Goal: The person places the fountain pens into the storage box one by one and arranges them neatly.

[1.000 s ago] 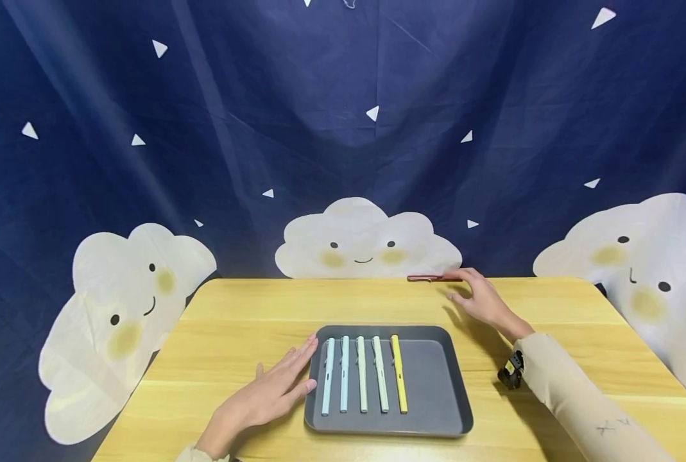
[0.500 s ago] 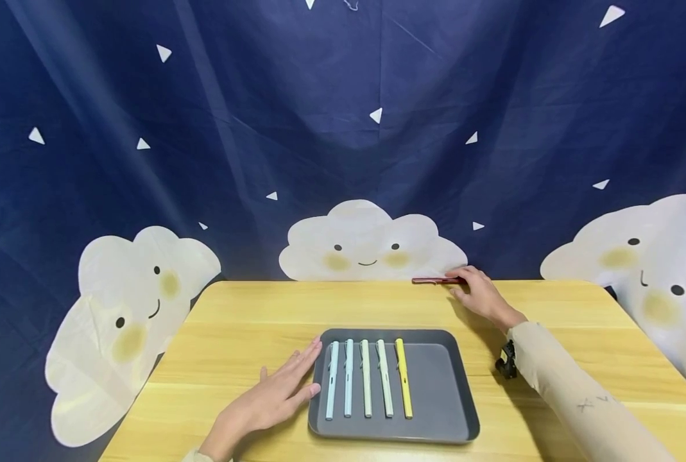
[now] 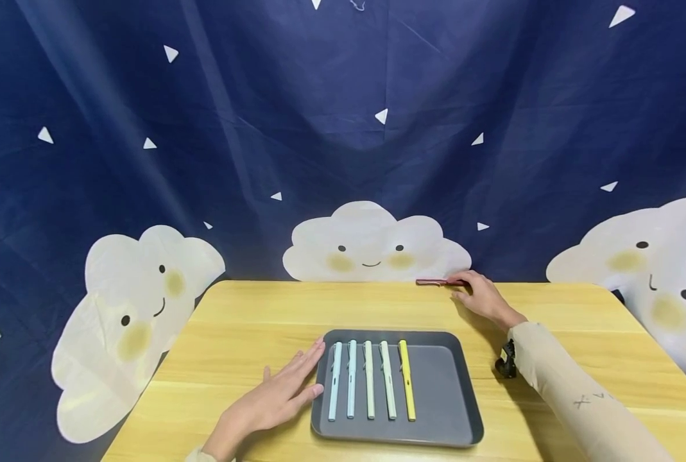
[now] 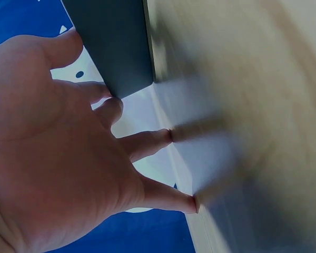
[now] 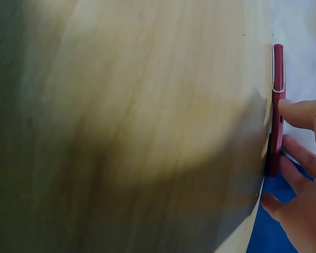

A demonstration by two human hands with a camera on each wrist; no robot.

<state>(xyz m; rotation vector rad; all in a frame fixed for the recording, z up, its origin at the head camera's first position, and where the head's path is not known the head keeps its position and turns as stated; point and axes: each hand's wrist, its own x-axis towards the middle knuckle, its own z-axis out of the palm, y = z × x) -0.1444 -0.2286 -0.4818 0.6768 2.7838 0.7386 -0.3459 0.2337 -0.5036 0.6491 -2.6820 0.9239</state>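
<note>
A red pen (image 3: 431,282) with a wire clip lies along the table's far edge. My right hand (image 3: 484,300) pinches its right part; in the right wrist view the thumb and fingertips meet the barrel of the red pen (image 5: 276,126). Closer to me stands a dark grey tray (image 3: 441,391). My left hand (image 3: 273,398) rests at its left wall with fingers extended; the left wrist view has fingertips against the tray's side (image 4: 118,47). In the tray, side by side, lie two light blue pens (image 3: 335,382), two pale green pens (image 3: 387,381) and a yellow pen (image 3: 409,385).
The wooden table (image 3: 250,314) ends at a dark blue curtain (image 3: 262,128) printed with white clouds (image 3: 371,224). Bare tray floor shows right of the yellow pen. A black wrist device (image 3: 507,359) sits by the right sleeve (image 3: 556,366).
My right hand has lowered slightly and its fingers have closed on the red pen. The whole scene has drifted a little right and down in the head view. My left hand stays at the tray.
</note>
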